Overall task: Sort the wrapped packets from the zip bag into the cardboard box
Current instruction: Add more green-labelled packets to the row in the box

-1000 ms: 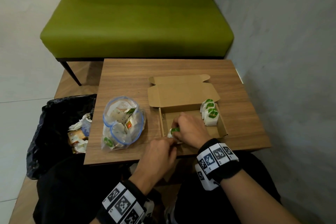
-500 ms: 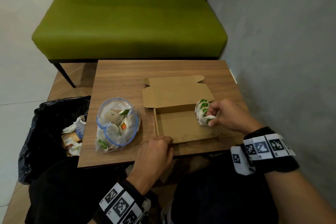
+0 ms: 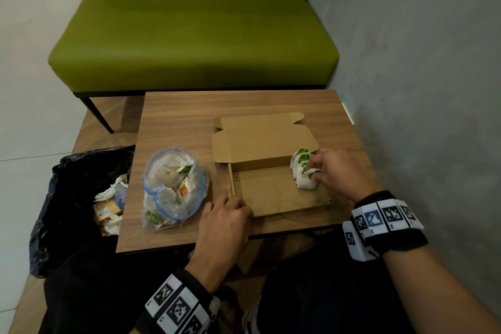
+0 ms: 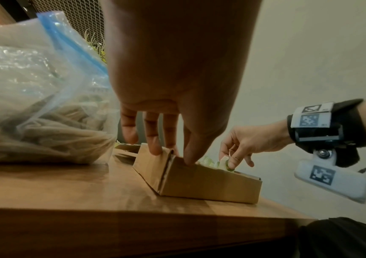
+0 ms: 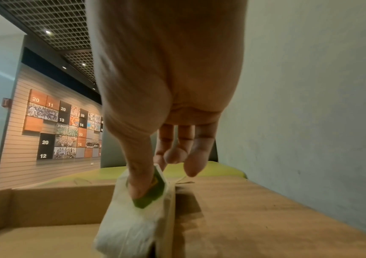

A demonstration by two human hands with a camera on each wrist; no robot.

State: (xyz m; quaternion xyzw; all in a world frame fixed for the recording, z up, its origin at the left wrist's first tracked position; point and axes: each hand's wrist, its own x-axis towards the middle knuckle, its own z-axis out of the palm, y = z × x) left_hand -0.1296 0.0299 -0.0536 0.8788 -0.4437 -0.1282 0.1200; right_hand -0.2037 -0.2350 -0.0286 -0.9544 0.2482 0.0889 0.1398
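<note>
Right hand (image 3: 334, 171) still pinches the white green-labelled wrapped packet (image 5: 133, 209), same as half a second ago, against the row at the right wall of the open brown cardboard box (image 3: 271, 192). Left hand (image 3: 225, 221) keeps gripping the box's near-left corner. Clear blue-rimmed zip bag (image 3: 173, 187) unmoved on the wooden counter (image 3: 176, 122).

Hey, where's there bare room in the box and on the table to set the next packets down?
Free: the cardboard box floor between its left wall and the packet row; the table strip between the sofa edge and the lid. Crowded: the box's right end, where the right hand pinches a packet, and front left, with the zip bag and left hand.
</note>
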